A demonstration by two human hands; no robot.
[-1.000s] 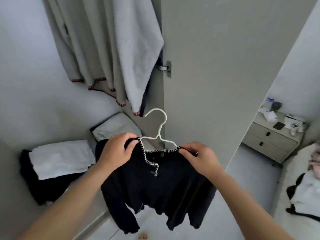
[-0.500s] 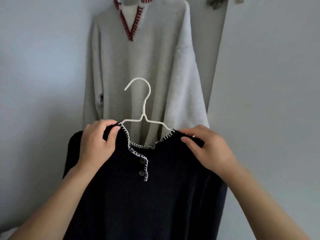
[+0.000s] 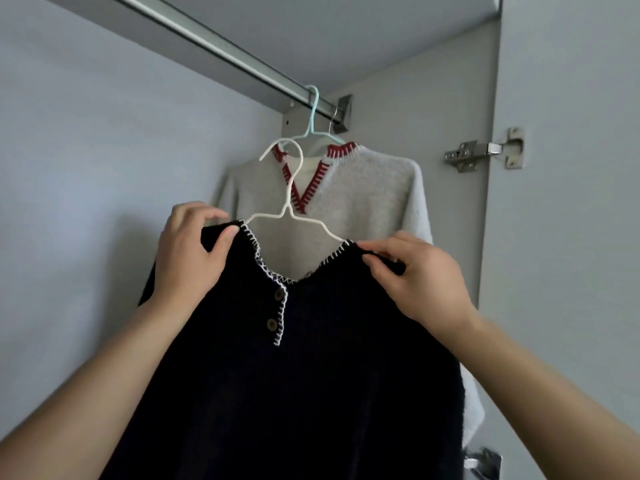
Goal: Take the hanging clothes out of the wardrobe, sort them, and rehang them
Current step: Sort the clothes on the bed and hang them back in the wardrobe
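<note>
A metal hanging rail [image 3: 221, 50] slants from upper left to a bracket at far right, carrying a pale blue hanger [image 3: 313, 123] with a grey red-trimmed sweater [image 3: 363, 202]. In front of it, the left hand [image 3: 188, 254] and right hand [image 3: 420, 277] each pinch a shoulder of the black cardigan [image 3: 294, 393] on its white hanger [image 3: 289, 206], hook upward below the rail, shoulders running left-right. A door hinge [image 3: 485, 150] sits far right.
</note>
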